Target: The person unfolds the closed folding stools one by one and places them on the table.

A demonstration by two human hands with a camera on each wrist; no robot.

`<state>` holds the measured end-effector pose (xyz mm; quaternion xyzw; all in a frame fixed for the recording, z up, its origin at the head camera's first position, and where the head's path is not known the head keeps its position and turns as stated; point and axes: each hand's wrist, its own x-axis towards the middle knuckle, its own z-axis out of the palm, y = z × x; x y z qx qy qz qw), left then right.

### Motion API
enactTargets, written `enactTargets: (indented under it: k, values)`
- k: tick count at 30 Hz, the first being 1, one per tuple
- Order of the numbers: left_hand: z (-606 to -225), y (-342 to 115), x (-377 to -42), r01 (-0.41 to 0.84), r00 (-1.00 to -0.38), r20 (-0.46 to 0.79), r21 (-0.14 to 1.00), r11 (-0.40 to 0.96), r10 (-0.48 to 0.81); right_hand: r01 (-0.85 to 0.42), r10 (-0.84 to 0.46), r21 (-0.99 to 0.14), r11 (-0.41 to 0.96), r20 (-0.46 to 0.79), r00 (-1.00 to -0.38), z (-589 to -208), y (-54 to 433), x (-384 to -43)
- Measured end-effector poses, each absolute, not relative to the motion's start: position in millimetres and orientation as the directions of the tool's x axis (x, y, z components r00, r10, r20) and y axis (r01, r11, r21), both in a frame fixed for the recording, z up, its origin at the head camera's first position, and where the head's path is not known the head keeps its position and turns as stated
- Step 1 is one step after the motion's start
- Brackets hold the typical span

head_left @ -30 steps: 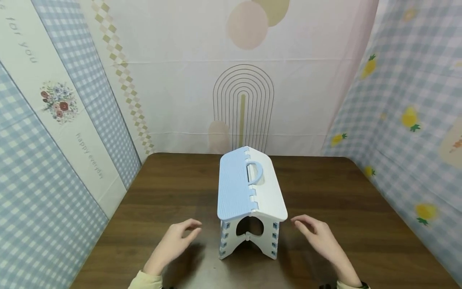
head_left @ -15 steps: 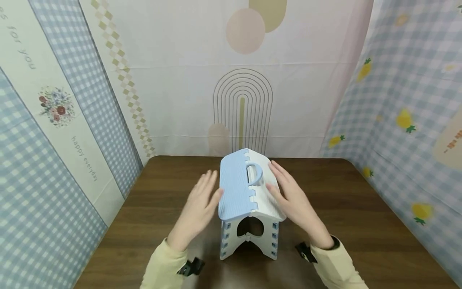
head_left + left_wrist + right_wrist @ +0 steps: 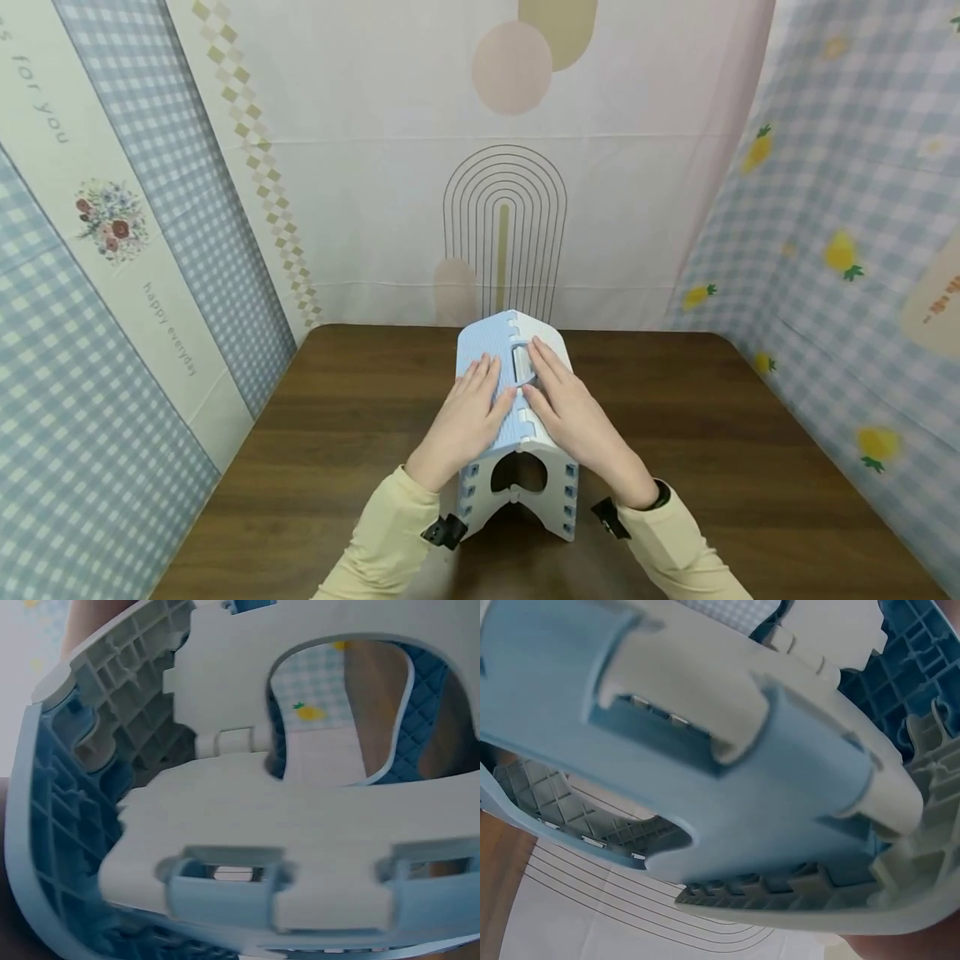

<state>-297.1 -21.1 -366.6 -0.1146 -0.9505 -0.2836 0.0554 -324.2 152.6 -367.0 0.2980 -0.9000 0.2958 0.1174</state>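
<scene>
A blue and white plastic folding stool stands on the table in the head view. Its top is bent into a ridge along the middle hinge, one half blue and the other white. My left hand lies with straight fingers on the blue half. On the white half rests my right hand, its fingers straight too and near the carry handle. Both wrist views look at the stool from close below: hinged end panel in the left, blue side in the right. The palms' undersides are hidden.
A brown wooden table bears the stool. Behind it hangs a pale cloth with arch patterns. Checked cloths hang at the left and right sides.
Both hands have come up from beside the stool, moved forward and inward, and now lie on its top. The stool has stayed in place, its top still ridged.
</scene>
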Motion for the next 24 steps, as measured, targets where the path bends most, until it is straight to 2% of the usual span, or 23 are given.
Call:
enactTargets:
  k: [6,17,24]
  values:
    - [-370.1,-19.2,-296.5,0.256,-0.964,0.193,0.506,0.824,0.181,-0.576,-0.432,-0.435,0.692,0.389,-0.814,-369.0,151.7,-322.0]
    - [-370.4,-14.2,-295.1,0.239,-0.966,0.182,0.363,0.900,0.183,-0.542,-0.433,-0.393,0.743,0.336,-0.837,-373.8,155.2,-321.2]
    - [-367.6,-14.2,-289.6,0.234,-0.969,0.162,0.361,0.903,0.186,-0.543,-0.451,-0.364,0.757,0.310,-0.837,-375.6,154.0,-318.5]
